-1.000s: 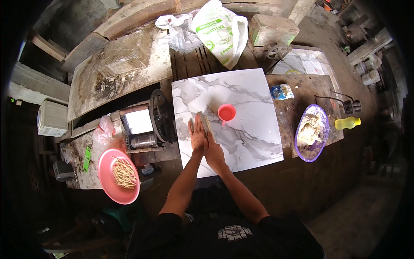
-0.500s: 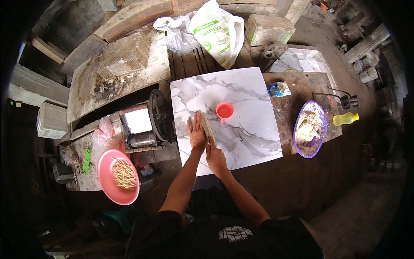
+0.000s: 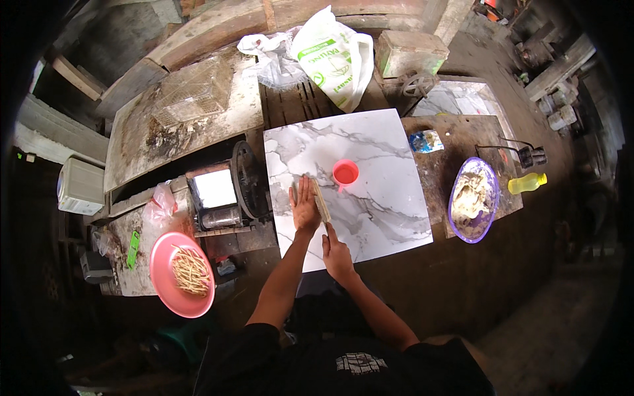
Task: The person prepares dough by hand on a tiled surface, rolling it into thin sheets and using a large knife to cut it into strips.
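Observation:
My left hand lies flat on a square white board with grey marbling, its fingers stretched forward. Along its right side runs a narrow, straight, pale tan strip whose material is hard to make out. At the near end of that strip is my right hand, fingers curled closed; whatever thin thing it grips is hidden or too small to name. A red cup with its handle toward me stands on the board, right of the strip and apart from both hands.
At left, a pink basin holds pale thin sticks, near a machine with a dark wheel. On the right are a purple basin with pale dough, a yellow bottle and a blue-white packet. A white-green bag stands behind the board.
My right hand has drawn back a little toward me along the strip. My left hand stays flat beside it, its fingers slightly more spread. The whole view has shifted slightly.

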Motion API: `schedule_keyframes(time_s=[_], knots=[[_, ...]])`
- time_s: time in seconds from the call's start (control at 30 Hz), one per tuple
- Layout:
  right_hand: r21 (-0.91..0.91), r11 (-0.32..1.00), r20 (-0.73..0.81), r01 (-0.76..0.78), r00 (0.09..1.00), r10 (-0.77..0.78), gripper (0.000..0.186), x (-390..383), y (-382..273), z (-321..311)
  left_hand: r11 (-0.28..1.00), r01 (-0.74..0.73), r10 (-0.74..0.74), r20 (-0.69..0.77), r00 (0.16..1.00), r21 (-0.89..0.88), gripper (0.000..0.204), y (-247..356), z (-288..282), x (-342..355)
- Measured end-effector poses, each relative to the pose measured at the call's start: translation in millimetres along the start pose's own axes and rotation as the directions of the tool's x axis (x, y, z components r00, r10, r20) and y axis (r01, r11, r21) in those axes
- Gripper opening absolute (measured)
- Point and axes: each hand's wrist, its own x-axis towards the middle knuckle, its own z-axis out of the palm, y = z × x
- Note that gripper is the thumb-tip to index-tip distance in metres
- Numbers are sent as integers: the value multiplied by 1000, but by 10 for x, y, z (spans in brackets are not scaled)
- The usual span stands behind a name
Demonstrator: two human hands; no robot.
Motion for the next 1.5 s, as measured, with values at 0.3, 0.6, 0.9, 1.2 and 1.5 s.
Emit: schedule_keyframes(time_s=[0.3,0.6,0.9,1.2,1.5], knots=[[16,1000,38,-15,999,14,40,-14,-35,-70,999,-40,40,56,998,1,47,-81,-11,4],[92,995,15,-31,999,30,36,22,-123,-153,995,-60,56,57,997,82,47,-20,0,-67],[124,991,70,-49,997,41,38,420,-248,-122,985,-99,87,87,992,143,63,-45,-39,-120],[116,989,107,-89,991,77,40,432,-324,-161,992,-80,68,125,990,97,61,-7,-34,-170],[107,989,89,-106,991,97,39,444,-309,-132,994,-107,108,92,990,-11,64,11,-41,-203]])
